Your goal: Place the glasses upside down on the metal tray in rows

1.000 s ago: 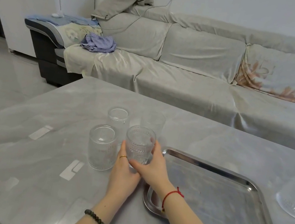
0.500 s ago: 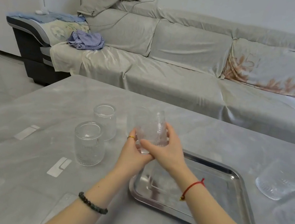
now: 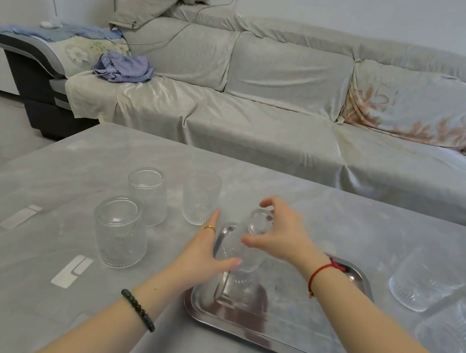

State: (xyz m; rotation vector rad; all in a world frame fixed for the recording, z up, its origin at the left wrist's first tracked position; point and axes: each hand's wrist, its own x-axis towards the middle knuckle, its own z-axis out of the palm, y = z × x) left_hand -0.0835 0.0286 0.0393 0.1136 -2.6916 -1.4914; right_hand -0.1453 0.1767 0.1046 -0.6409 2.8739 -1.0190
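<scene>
change: a second ago we gripped the held glass upright on the table left of the metal tray; now it hangs base-up over the tray's far left corner, so the flip looks done and only the set-down remains
right hand: our fingers curl over the glass's upturned base, thumb pressing its side, index lifted a little clear
left hand: half open, thumb and palm steadying the lower wall near the rim, the other fingers stretched out straight
tray: bare of glasses as yet, a shallow steel rectangle with rounded corners and a mirror sheen
waiting glasses: three glasses stand left of the tray, two more right of it, blurred
materials: clear ribbed glass, thick-based, likely slippery; grey marbled table, smooth and hard
</scene>
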